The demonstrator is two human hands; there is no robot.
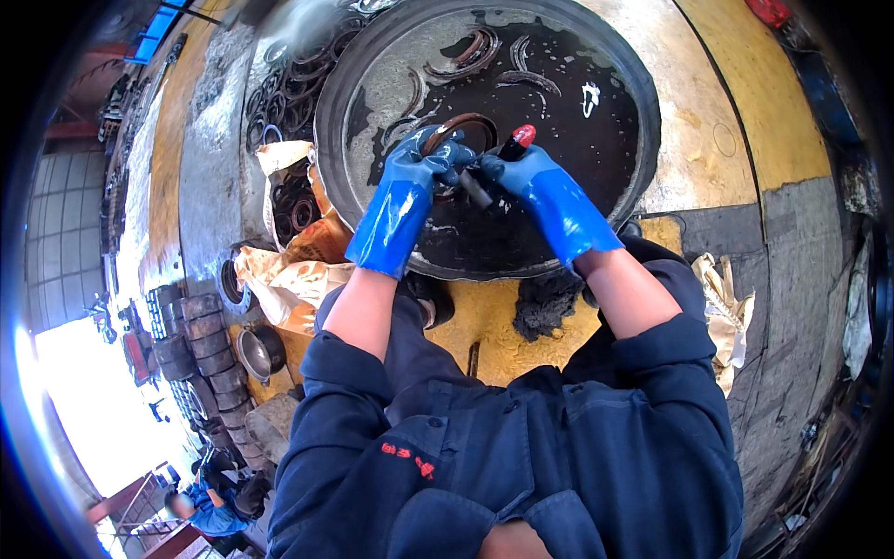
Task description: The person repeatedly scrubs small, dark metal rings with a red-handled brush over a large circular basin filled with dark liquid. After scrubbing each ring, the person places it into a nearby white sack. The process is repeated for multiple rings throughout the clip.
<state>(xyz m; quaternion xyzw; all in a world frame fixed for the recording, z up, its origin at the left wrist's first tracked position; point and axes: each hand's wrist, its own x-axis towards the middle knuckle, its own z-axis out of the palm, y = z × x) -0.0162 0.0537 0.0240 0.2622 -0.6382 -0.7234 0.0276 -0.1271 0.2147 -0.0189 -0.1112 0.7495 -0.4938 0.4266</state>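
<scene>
Over a large round basin (pixel 332 140) of dark, foamy liquid, both my hands work in blue rubber gloves. My left hand (pixel 421 156) is closed on a brown ring (pixel 477 119), which looks like a seal and stands up from the fingers. My right hand (pixel 510 170) grips a hand tool with a black, red-ended handle (pixel 521 138). A flat grey piece (pixel 475 189), seemingly its blade, points down between the hands, near the ring. Glove fingers partly hide where tool and ring meet. Several curved rings (pixel 470 56) lie partly sunk at the basin's far side.
Many dark rings (pixel 296 88) are heaped left of the basin. Torn paper sacks (pixel 298 275) lie by my left knee, another sack (pixel 726 317) at right. A black rag (pixel 548 303) lies between my legs. Stacked dark cylinders (pixel 207 340) and a metal bowl (pixel 256 354) stand left; a person (pixel 209 508) is farther off.
</scene>
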